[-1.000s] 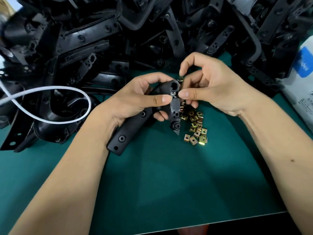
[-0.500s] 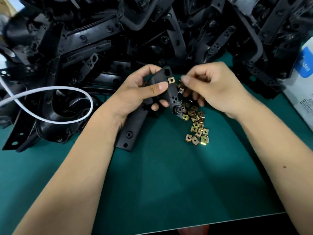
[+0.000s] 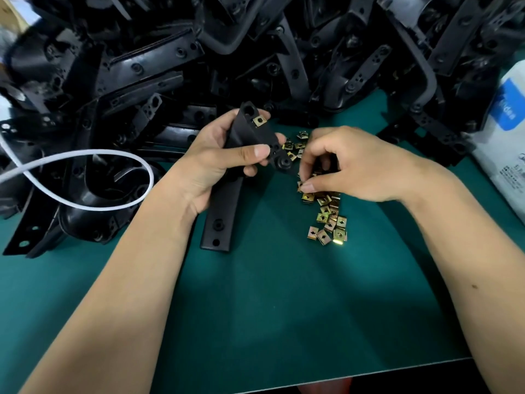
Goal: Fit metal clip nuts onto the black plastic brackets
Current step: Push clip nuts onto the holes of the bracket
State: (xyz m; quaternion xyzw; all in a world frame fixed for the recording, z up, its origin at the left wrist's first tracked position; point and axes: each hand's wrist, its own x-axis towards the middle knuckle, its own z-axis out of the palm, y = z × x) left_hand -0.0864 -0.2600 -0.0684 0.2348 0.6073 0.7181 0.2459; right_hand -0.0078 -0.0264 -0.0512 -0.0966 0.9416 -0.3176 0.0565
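Gripping a black bracket (image 3: pixel 241 143) steady, the left hand (image 3: pixel 216 163) waits while the right hand (image 3: pixel 352 169) apparently pinches a clip nut (image 3: pixel 301 186) from the pile (image 3: pixel 326 217).

Left hand (image 3: pixel 216 163) around black bracket (image 3: pixel 227 194), right hand (image 3: pixel 349 166) among loose clip nuts (image 3: pixel 329 220).
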